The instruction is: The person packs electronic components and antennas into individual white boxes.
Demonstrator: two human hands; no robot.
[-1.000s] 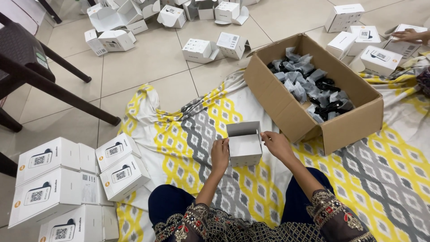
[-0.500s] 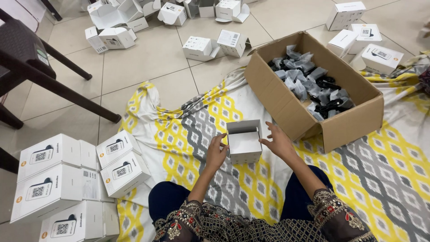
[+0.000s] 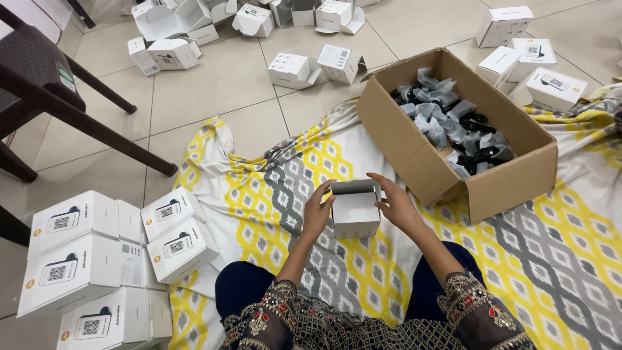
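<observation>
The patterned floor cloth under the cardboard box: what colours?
Yellow, grey and white lattice-patterned floor cloth, clearest in the head view.

Open cloth (image 3: 272, 207) lies left of the hands, w/ free passage there up to the bare floor (image 3: 214, 97). Right side blocked: carton (image 3: 453, 175) stands just beside the right hand (image 3: 396, 206), its top open for reach-in. White box stack (image 3: 103, 259) walls off the lower left; chair legs (image 3: 91, 123) cross upper left. Loose boxes (image 3: 298, 68) litter the far floor.
</observation>
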